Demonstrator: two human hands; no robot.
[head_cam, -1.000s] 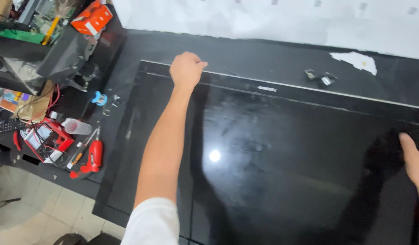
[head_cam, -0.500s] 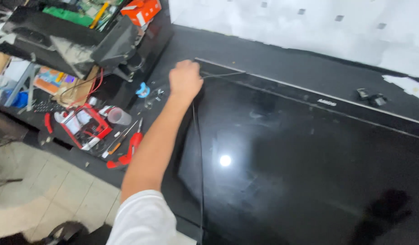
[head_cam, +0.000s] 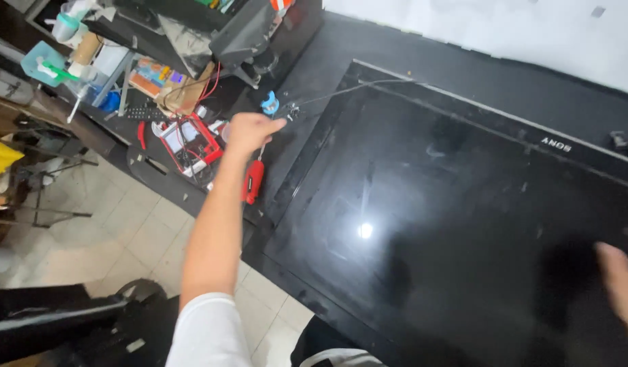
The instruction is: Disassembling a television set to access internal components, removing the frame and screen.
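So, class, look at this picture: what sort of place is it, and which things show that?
Probably an electronics repair workshop. A large black flat-screen panel lies face up on a dark workbench, a red-handled screwdriver lies beside it, and a cluttered shelf of wires and small parts stands to the left.

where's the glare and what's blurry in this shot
Head view: a small bright glare spot sits on the glossy black screen panel, with fainter dark reflections around it; the right hand at the right edge is smeared by motion blur; the left hand and the red-handled screwdriver beside the panel are fairly sharp; the white wall looks overexposed.
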